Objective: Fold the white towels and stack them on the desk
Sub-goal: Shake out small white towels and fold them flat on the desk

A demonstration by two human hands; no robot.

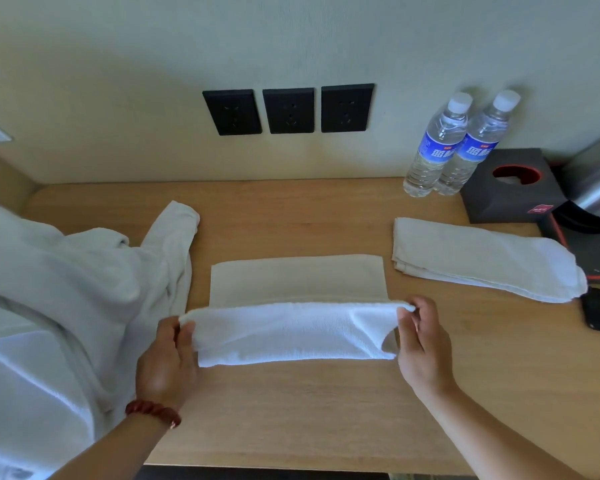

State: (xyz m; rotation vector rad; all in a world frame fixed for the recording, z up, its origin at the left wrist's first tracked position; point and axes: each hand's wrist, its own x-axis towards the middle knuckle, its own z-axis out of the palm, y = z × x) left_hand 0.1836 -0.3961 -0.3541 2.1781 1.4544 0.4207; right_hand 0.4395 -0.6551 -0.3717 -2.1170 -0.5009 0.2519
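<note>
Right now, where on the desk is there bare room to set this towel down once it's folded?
Bare desk lies in front of the towel held by the left hand and right hand. Another strip runs behind it, below the sockets. The left is crowded by the towel pile, the right by the folded towel, bottles and tissue box.

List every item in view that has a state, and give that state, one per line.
Towel in hand: half folded, near edge lifted.
Folded towel: folded, lying flat at right.
Towel pile: unfolded, heaped at left.
Left hand: pinching the towel's left corner.
Right hand: pinching the right corner.
Water bottles: capped, upright, full.
Tissue box: open slot, no tissue protruding.
</note>
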